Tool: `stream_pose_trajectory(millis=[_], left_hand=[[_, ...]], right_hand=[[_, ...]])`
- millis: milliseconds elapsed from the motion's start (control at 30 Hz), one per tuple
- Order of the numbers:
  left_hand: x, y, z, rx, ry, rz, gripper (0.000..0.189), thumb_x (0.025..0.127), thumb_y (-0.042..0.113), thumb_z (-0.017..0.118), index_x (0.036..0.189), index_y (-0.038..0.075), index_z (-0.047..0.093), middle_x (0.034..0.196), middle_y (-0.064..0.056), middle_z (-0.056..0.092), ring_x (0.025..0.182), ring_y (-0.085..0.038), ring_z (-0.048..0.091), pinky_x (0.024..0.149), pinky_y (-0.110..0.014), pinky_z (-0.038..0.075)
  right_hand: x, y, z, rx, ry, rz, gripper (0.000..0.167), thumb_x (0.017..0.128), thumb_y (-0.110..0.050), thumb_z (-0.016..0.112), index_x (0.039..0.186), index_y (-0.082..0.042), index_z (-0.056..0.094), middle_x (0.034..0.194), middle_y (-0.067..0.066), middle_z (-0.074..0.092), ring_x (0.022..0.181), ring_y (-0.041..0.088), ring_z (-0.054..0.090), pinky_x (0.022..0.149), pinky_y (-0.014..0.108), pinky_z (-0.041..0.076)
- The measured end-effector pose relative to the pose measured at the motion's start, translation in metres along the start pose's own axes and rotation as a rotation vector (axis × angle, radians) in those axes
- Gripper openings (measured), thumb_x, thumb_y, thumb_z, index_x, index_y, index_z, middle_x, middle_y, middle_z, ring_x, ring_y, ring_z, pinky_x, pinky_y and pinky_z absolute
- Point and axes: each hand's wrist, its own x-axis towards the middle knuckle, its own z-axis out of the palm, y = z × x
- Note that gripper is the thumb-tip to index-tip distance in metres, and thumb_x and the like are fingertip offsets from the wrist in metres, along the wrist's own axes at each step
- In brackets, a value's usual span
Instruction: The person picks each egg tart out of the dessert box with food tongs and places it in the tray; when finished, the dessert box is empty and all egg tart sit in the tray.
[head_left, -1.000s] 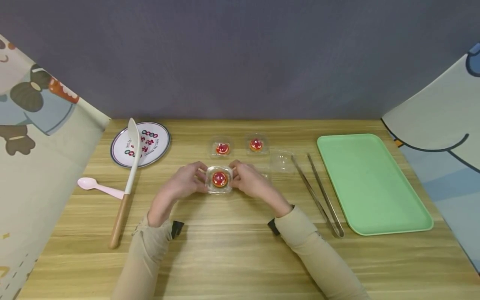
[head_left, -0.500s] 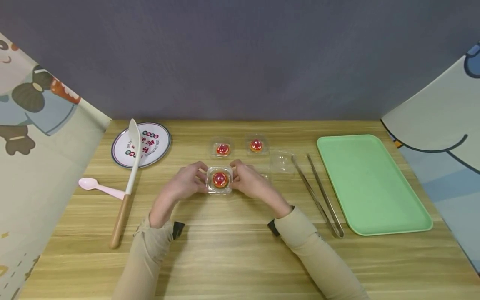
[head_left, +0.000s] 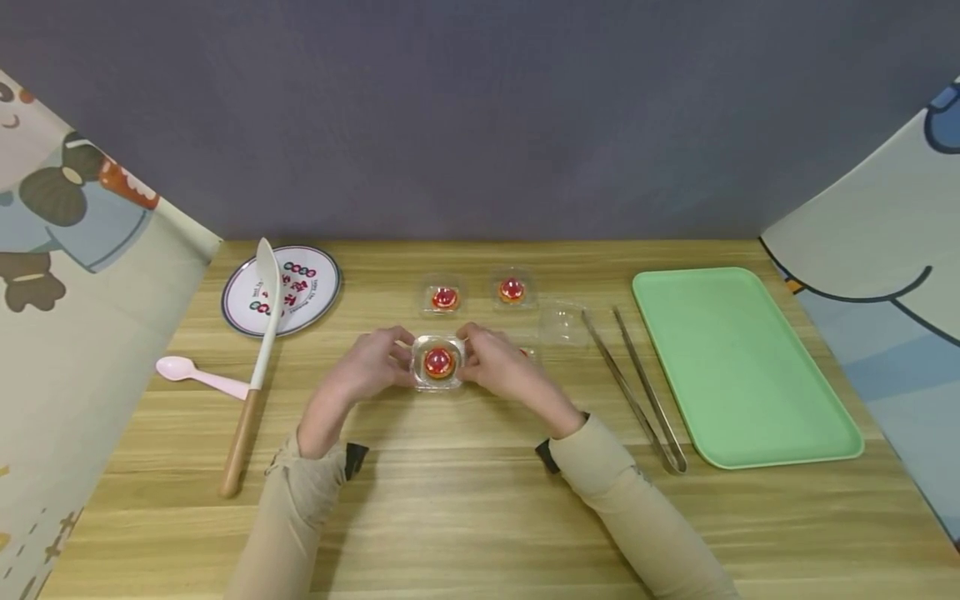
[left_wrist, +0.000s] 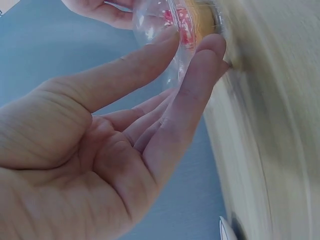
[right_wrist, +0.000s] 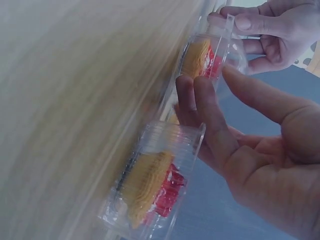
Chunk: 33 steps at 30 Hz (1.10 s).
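Note:
A small clear plastic box with a domed lid (head_left: pixel 438 340) holds a tart with a red top (head_left: pixel 439 362), low over the table. My left hand (head_left: pixel 373 364) grips the box's left side; in the left wrist view its thumb (left_wrist: pixel 150 57) lies against the lid and its fingers lie lower. On the opposite side my right hand (head_left: pixel 495 362) pinches the edge between thumb and fingertips. Under my right forearm sits a second box with a tart (right_wrist: pixel 152 192), mostly hidden in the head view. Beside it is a clear domed lid (head_left: pixel 564 323), raised open.
Two more boxed tarts, one on the left (head_left: pixel 445 298) and one on the right (head_left: pixel 512 289), stand farther back. Metal tongs (head_left: pixel 633 392) and a green tray (head_left: pixel 750 367) lie right. On the left are a plate (head_left: pixel 315 287), a long-handled spoon (head_left: pixel 262 358) and a pink spoon (head_left: pixel 202 375).
Both hands keep their hold on the box, which has shifted very slightly toward me. A bit of red from the tart beside my right wrist now shows.

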Motion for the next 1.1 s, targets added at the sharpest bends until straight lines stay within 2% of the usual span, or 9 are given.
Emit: stream_pose_trajectory(millis=[267, 567, 867, 1100], left_hand=[[-0.0001, 0.0026, 0.0004, 0.062, 0.000, 0.013, 0.061, 0.087, -0.003, 0.082, 0.140, -0.018, 0.055, 0.132, -0.034, 0.067, 0.125, -0.049, 0.064, 0.113, -0.060, 0.051], [0.0010, 0.0018, 0.0007, 0.089, 0.018, 0.015, 0.060, 0.086, -0.002, 0.083, 0.138, -0.016, 0.059, 0.131, -0.032, 0.068, 0.125, -0.049, 0.063, 0.114, -0.060, 0.050], [0.0039, -0.0004, 0.0022, 0.066, 0.030, -0.002, 0.059, 0.083, -0.004, 0.084, 0.136, -0.014, 0.060, 0.134, -0.031, 0.066, 0.125, -0.048, 0.062, 0.112, -0.060, 0.051], [0.0030, -0.0019, 0.0035, 0.037, 0.036, 0.011, 0.058, 0.080, -0.007, 0.083, 0.133, -0.013, 0.059, 0.124, -0.028, 0.069, 0.112, -0.043, 0.066, 0.105, -0.056, 0.057]], right_hand=[[-0.0029, -0.0001, -0.0004, -0.107, 0.023, -0.021, 0.053, 0.094, -0.005, 0.081, 0.141, 0.007, 0.059, 0.115, 0.012, 0.060, 0.094, 0.020, 0.057, 0.077, 0.028, 0.059], [-0.0009, 0.0008, 0.0010, -0.099, 0.027, -0.031, 0.055, 0.093, -0.002, 0.081, 0.142, 0.009, 0.059, 0.117, 0.015, 0.063, 0.099, 0.022, 0.058, 0.083, 0.031, 0.060], [-0.0022, -0.0006, 0.0016, -0.059, 0.026, -0.032, 0.053, 0.092, 0.003, 0.080, 0.141, 0.010, 0.058, 0.119, 0.019, 0.062, 0.103, 0.026, 0.059, 0.087, 0.034, 0.062], [-0.0032, -0.0028, 0.0007, -0.064, 0.013, -0.030, 0.054, 0.093, 0.003, 0.079, 0.141, 0.010, 0.057, 0.116, 0.017, 0.061, 0.100, 0.024, 0.058, 0.084, 0.033, 0.060]])
